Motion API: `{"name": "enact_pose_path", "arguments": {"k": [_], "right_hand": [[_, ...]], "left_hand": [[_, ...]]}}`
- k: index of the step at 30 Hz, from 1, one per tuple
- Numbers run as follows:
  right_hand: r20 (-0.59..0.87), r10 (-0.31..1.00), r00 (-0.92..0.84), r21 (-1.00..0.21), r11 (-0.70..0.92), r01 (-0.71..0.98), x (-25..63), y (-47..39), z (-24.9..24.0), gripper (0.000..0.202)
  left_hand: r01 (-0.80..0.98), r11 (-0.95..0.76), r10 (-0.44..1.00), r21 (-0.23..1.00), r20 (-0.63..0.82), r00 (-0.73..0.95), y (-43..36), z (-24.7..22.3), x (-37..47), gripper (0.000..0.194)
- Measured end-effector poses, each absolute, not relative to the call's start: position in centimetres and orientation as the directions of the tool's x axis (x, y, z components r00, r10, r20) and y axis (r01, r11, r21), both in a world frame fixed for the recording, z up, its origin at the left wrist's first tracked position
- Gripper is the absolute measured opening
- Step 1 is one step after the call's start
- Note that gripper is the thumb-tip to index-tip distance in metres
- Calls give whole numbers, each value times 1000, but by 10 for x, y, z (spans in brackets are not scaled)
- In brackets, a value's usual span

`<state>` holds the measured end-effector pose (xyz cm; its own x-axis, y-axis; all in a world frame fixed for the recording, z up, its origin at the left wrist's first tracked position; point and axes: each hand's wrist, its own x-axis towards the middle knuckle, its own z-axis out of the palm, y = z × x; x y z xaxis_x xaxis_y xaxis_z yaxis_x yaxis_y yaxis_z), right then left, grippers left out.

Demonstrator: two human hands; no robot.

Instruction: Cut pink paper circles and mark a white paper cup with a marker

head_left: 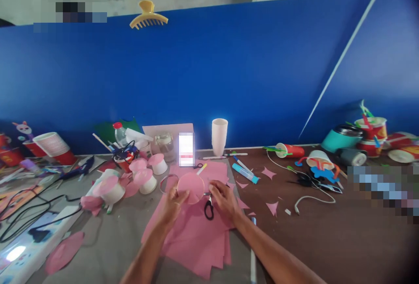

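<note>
My left hand [174, 203] is closed on the left edge of a round pink paper disc [190, 187], thumb on top. My right hand [224, 201] is closed around a pair of scissors [208, 210] at the disc's right edge. One black handle loop hangs below the fingers; most of the blades is hidden or too small to make out. Under both hands lies a stack of pink paper sheets [193, 244]. A roll of tape [167, 183] rests just left of the disc, and a lit phone [186, 148] stands behind it.
White cups with pink paper tops [145, 181] stand at the left, near a power strip [39, 244]. Behind the sheets is a stack of white cups [219, 138]. Pink scraps [272, 207], a glue tube [245, 173] and a white cable [314, 197] lie at the right.
</note>
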<state>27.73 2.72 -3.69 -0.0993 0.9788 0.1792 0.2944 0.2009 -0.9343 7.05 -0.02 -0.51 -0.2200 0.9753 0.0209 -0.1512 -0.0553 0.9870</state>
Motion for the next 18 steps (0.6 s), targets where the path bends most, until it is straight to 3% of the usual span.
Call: {"name": "enact_pose_path", "arguments": {"k": [4,9,13,18], "right_hand": [[193,974,-117,-976,203,80,279,29,-34,46],[201,953,-225,-960,237,148,271,27,-26,10],[182,965,-188,-959,217,184,265,27,-25,27],[216,971,-99,-959,230,164,263,31,-30,32]], "left_hand": [[-128,0,995,992,-13,-103,-1,0,77,47],[-141,59,998,988,-62,-14,-1,2,80,52],[-83,54,998,995,-57,-34,2,-4,74,57],[-91,74,997,993,-71,34,5,-11,67,56]]}}
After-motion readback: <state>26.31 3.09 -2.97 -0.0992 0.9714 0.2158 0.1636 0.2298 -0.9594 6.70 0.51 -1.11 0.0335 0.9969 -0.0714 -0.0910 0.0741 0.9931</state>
